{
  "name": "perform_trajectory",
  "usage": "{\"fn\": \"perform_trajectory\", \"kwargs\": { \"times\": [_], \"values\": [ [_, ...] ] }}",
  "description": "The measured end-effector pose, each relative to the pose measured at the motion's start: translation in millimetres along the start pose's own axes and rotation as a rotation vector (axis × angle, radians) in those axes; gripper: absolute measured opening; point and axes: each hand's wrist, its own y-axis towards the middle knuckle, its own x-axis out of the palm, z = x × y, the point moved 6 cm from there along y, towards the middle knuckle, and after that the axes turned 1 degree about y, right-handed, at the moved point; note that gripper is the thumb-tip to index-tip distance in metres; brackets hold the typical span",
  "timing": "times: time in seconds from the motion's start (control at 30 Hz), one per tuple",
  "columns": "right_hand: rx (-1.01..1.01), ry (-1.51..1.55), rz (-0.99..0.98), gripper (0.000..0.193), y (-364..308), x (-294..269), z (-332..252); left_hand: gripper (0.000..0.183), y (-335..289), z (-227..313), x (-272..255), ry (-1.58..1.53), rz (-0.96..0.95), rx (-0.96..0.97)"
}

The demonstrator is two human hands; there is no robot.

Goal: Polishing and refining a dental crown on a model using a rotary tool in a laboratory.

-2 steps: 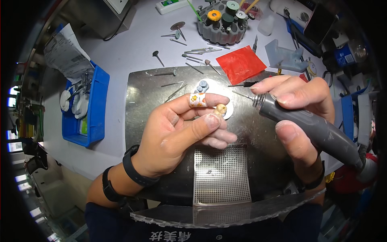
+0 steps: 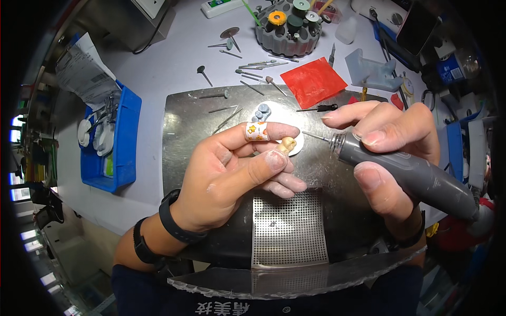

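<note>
Near the centre of the frame, the person's left hand (image 2: 226,176) pinches a small, yellowish, tooth-shaped piece (image 2: 287,144) between thumb and index finger, while its other fingers curl loosely below. A white bandage with an orange and yellow print (image 2: 256,131) wraps the index finger, and pale dust coats the thumb and fingertips. Right of centre, the right hand (image 2: 392,142) grips a dark grey, cylindrical handpiece (image 2: 421,179), its thumb pressed on the lower side and a fingertip on the upper side; the index finger stretches forward toward the left. From the handpiece's nose a thin metal bit (image 2: 315,135) points left, its tip close to the left index fingertip and apart from the piece. Beneath both hands spreads a dark, scuffed metal plate (image 2: 184,158), with a silver perforated panel (image 2: 290,231) at the lower centre. Blue-grey rounded lumps (image 2: 262,112) sit just above the left hand. At the upper centre, a flat red packet (image 2: 313,82) lies right of scattered slender metal burs (image 2: 263,65), below a grey, scalloped round holder (image 2: 287,45). On the left side, a blue plastic bin (image 2: 129,137) stands with printed white paper (image 2: 87,71) at its top.
</note>
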Motion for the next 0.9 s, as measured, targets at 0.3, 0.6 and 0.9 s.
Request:
{"fn": "perform_trajectory", "kwargs": {
  "times": [0.3, 0.6, 0.9],
  "values": [
    [0.189, 0.071, 0.026, 0.025, -6.4, 12.9, 0.1, 0.039, 1.3, -3.5, -1.4, -0.036, -0.076, -0.015],
    [0.139, -0.073, -0.035, 0.022, -6.0, 14.8, 0.4, 0.041, 1.0, -4.9, -3.8, -0.043, -0.047, -0.062],
    [0.164, -0.121, -0.006, 0.016, -3.5, 17.5, -0.8, 0.041, 0.9, -5.6, -2.4, -0.042, -0.038, -0.088]
  ]
}}
